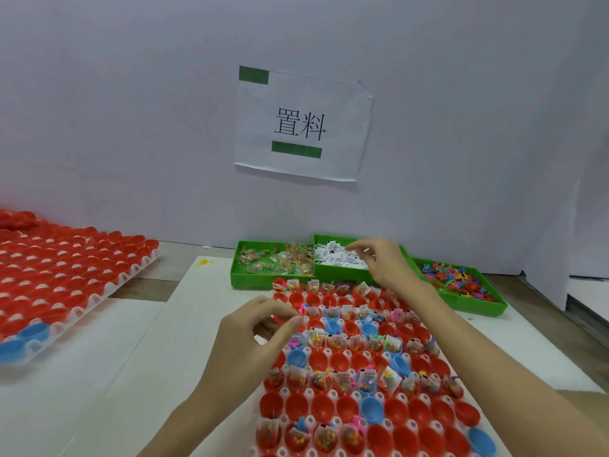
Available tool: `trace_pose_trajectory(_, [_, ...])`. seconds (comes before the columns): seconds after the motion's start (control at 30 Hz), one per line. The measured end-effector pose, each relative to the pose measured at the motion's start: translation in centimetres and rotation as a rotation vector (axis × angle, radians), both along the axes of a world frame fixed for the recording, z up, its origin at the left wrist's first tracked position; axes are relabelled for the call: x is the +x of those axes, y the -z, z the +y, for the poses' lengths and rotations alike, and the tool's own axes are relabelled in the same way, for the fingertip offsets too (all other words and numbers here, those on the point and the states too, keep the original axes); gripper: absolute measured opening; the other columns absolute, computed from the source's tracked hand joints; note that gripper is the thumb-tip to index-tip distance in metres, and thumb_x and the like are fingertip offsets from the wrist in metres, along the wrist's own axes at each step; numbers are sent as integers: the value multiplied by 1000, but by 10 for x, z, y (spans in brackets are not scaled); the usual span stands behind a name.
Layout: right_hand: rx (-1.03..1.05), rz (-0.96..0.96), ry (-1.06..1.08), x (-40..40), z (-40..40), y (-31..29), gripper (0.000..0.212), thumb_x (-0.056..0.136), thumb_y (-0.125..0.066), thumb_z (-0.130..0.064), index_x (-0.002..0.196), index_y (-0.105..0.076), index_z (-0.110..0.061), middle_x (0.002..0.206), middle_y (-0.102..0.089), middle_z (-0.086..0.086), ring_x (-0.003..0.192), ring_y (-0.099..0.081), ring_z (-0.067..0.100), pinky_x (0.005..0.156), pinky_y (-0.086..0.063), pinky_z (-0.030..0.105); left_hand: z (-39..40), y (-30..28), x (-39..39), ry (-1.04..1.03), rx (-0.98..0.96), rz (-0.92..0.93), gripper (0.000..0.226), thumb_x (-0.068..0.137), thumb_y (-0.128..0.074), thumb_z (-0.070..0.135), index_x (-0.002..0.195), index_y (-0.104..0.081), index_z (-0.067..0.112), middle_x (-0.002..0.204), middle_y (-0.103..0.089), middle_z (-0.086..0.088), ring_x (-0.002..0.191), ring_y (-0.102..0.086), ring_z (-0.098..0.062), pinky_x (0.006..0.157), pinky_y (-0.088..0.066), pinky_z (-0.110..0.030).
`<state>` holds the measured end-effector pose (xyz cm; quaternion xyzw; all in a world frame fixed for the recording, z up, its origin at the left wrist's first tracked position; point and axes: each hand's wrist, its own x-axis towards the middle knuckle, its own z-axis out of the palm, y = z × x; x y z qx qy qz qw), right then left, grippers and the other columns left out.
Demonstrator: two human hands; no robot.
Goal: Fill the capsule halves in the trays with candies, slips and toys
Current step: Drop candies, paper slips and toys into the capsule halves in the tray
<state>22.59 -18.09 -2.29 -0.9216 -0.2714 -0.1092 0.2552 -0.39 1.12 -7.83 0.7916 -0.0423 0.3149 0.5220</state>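
A pale wall (131,110) fills the upper half of the view, and taped to it with two green strips is one white paper sign (301,125) printed with the characters 置料. Below lies a white-covered table (138,341) bearing two white capsule trays. The near tray (308,349) sits under the hands, its sockets holding mostly red capsule halves (296,405) and a few blue ones; alternate rows already carry candy packets, slips and toys, while the rows between stand bare. The far tray (99,293) at the left, well apart, holds rows of red halves with two blue ones at its near corner. Against the wall stand three green bins side by side: the left candy bin (242,275) with clear packets of coloured candies, the middle slip bin (321,270) with folded white printed slips too small to read, the right toy bin (474,303) with a heap of small coloured plastic toys. The right hand (379,262) reaches over the slip bin, thumb and forefinger pinching at the slips (333,255). The left hand (263,328) hovers at the near tray's left edge, fingers curled, pinching something small that cannot be made out.
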Motion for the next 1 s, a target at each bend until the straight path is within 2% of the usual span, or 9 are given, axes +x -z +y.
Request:
trace_pose_trajectory(0.13, [-387, 51, -66, 34, 24, 1, 49, 94, -58, 13, 131, -68, -19, 142, -60, 12, 120, -65, 23, 105, -50, 37, 2, 3, 2, -28, 14, 1, 7, 87, -77, 24, 85, -77, 31, 87, -71, 13, 73, -67, -17, 66, -56, -31])
trace_pose_trajectory(0.27, [-552, -28, -95, 48, 40, -2, 35, 92, -69, 2, 122, -74, -14, 135, -67, 10, 118, -67, 26, 102, -51, 38, 3, 6, 4, -55, 51, 22, 15, 88, -78, 20, 83, -76, 34, 88, -70, 15, 71, -66, -16, 64, -55, -27])
trace_pose_trajectory(0.4, [-462, -57, -78, 45, 41, 2, 12, 92, -72, -9, 102, -77, -6, 109, -75, 9, 99, -70, 25, 87, -55, 33, 2, 5, 3, -54, 66, 29, 13, 87, -78, 20, 84, -77, 33, 88, -69, 16, 72, -65, -15, 62, -53, -20])
trace_pose_trajectory(0.5, [-314, -5, -50, 46, 32, 6, 8, 91, -75, -14, 92, -72, -7, 91, -69, 5, 86, -65, 21, 87, -57, 39, 0, 4, 2, -46, 65, 35, 12, 88, -78, 20, 85, -77, 32, 87, -69, 16, 74, -66, -14, 63, -52, -18])
trace_pose_trajectory(0.63, [-185, 68, 5, 49, 17, 7, 17, 91, -76, -16, 103, -74, -4, 104, -73, 12, 91, -63, 19, 88, -54, 32, -1, 2, 0, -31, 31, 36, 3, 86, -76, 29, 88, -77, 31, 85, -72, 15, 76, -69, -15, 66, -56, -24])
trace_pose_trajectory(0.7, [-121, 95, 19, 49, 10, 7, 21, 92, -74, -18, 107, -74, -4, 106, -73, 12, 92, -64, 18, 85, -53, 29, -1, 0, -2, -15, -12, 41, 10, 82, -76, 34, 91, -77, 29, 83, -75, 13, 74, -72, -14, 67, -58, -22])
trace_pose_trajectory(0.8, [12, 93, 8, 36, 3, 1, 22, 95, -72, -25, 106, -77, -7, 98, -75, 7, 83, -64, 13, 73, -50, 21, 2, -2, -3, 27, -118, 71, 15, 79, -80, 32, 92, -78, 24, 80, -77, 8, 71, -76, -15, 69, -60, -20])
trace_pose_trajectory(0.9, [187, 134, -41, 7, 0, -6, 22, 92, -74, -30, 102, -79, -11, 92, -76, 2, 85, -68, 13, 77, -54, 26, 3, -3, -1, 62, -210, 109, 10, 82, -78, 21, 92, -80, 20, 81, -79, 4, 75, -78, -17, 71, -60, -18])
trace_pose_trajectory(1.0, [276, 191, -118, -38, -3, -9, 16, 89, -78, -34, 93, -80, -18, 82, -75, -6, 78, -69, 3, 72, -53, 17, 1, -5, -1, 116, -306, 145, 9, 89, -74, 12, 95, -80, 15, 84, -80, -3, 78, -78, -21, 72, -61, -20])
